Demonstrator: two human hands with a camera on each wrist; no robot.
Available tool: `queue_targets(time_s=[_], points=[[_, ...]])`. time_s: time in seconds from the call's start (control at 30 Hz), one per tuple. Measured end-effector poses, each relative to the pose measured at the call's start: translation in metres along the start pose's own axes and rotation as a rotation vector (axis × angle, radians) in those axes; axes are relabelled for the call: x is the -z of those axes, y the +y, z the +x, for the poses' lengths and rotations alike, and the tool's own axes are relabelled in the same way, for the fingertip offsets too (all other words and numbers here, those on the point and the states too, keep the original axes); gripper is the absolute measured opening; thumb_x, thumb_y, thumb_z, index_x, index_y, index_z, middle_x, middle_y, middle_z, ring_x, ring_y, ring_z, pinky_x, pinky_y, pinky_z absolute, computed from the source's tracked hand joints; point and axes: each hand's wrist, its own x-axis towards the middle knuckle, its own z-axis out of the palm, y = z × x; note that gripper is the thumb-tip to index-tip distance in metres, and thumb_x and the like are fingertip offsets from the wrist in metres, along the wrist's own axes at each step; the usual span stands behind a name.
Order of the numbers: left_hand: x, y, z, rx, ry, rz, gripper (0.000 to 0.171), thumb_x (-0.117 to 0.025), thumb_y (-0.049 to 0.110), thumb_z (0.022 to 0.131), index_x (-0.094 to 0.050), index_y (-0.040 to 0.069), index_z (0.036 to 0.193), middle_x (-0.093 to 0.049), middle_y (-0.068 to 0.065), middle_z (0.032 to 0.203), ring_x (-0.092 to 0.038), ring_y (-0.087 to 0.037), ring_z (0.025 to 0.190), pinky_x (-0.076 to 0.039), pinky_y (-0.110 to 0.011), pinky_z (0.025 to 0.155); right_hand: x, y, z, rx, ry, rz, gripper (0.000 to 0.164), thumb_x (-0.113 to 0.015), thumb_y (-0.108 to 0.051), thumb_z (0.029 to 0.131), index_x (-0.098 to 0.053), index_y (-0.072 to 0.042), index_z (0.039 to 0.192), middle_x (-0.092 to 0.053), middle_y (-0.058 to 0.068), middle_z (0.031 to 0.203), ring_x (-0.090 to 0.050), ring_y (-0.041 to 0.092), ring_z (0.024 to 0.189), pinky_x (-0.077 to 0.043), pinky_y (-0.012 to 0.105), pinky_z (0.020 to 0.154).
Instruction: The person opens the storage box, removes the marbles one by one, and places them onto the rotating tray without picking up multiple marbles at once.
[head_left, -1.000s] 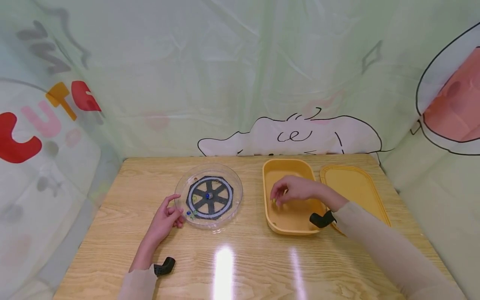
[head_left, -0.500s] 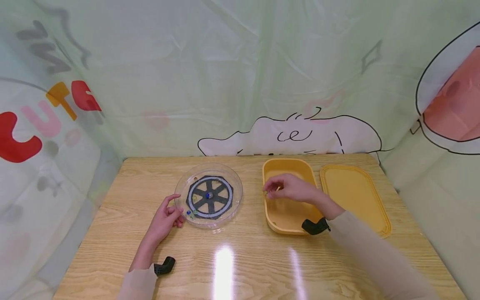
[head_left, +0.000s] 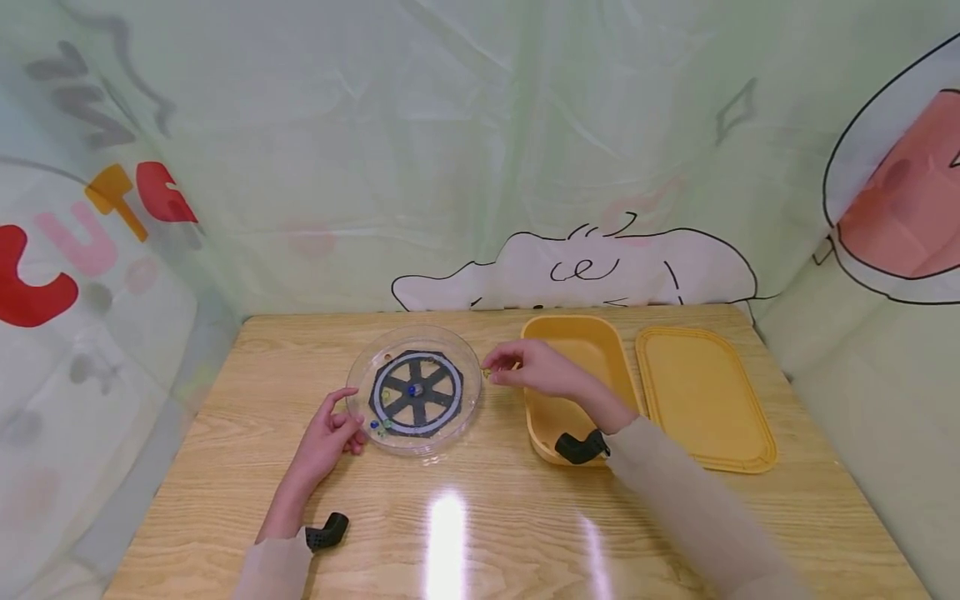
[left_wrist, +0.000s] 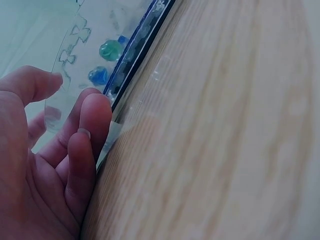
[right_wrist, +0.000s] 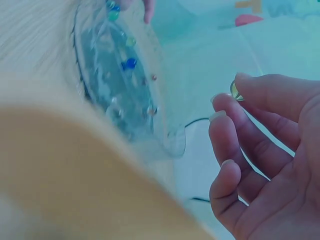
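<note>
A round clear dish (head_left: 469, 406) sits on the table, with a dark wheel-like pattern (head_left: 420, 418) showing at its base. Several glass marbles lie in it, among them a blue marble (left_wrist: 98, 75) and a green marble (left_wrist: 110, 50) near the left side. My left hand (head_left: 325, 439) rests against the dish's left wall, its fingers loosely bent and the index finger at the rim. Between thumb and index finger, my right hand (head_left: 536, 367) pinches a yellowish glass marble (right_wrist: 237, 91). That hand is just right of the dish's rim, its wrist over the yellow tub.
The deep yellow tub (head_left: 542, 442) stands right of the dish, partly covered by the right forearm. Beyond it lies a flat yellow lid (head_left: 708, 400) on the wooden table (head_left: 375, 517). A printed curtain (head_left: 360, 167) hangs behind the table's back edge.
My right hand has come up out of the yellow tub and moved left to the dish's edge, carrying the yellowish marble. The left hand has stayed at the dish.
</note>
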Motion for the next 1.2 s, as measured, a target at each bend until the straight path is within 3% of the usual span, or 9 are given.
queue_targets(time_s=[0.2, 0.57, 0.9, 1.2], points=[[0.0, 0.0, 0.0, -0.011, 0.0, 0.011, 0.048, -0.056, 0.006, 0.101, -0.038, 0.01, 0.146, -0.066, -0.016, 0.077, -0.061, -0.021, 0.058, -0.056, -0.031, 0.059, -0.013, -0.008, 0.015, 0.052, 0.007, 0.006, 0.018, -0.071, -0.009, 0.092, -0.072, -0.004, 0.11, -0.069, -0.001, 0.096, -0.058, 0.019, 0.087, -0.05, 0.031, 0.077], [0.001, -0.002, 0.0, -0.003, 0.0, 0.007, 0.048, -0.056, 0.008, 0.102, -0.038, 0.011, 0.146, -0.066, -0.017, 0.078, -0.061, -0.02, 0.058, -0.056, -0.03, 0.059, -0.04, -0.009, 0.038, 0.066, -0.051, 0.017, 0.014, -0.074, -0.009, 0.09, -0.073, -0.006, 0.104, -0.068, -0.002, 0.091, -0.06, 0.015, 0.085, -0.052, 0.028, 0.078], [0.0, 0.0, -0.001, -0.011, 0.004, 0.001, 0.049, -0.056, 0.005, 0.101, -0.038, 0.011, 0.146, -0.066, -0.016, 0.077, -0.061, -0.02, 0.057, -0.056, -0.03, 0.059, -0.049, -0.006, 0.041, 0.003, -0.071, 0.022, 0.016, -0.075, -0.008, 0.089, -0.071, -0.004, 0.104, -0.068, -0.001, 0.09, -0.061, 0.015, 0.085, -0.053, 0.026, 0.08], [0.0, -0.002, 0.001, 0.002, 0.011, -0.008, 0.048, -0.056, 0.005, 0.101, -0.039, 0.012, 0.145, -0.066, -0.017, 0.077, -0.061, -0.02, 0.057, -0.056, -0.03, 0.059, -0.048, -0.005, 0.04, -0.002, -0.092, 0.026, 0.021, -0.073, -0.008, 0.091, -0.07, 0.002, 0.11, -0.068, -0.001, 0.091, -0.061, 0.016, 0.086, -0.053, 0.027, 0.081]])
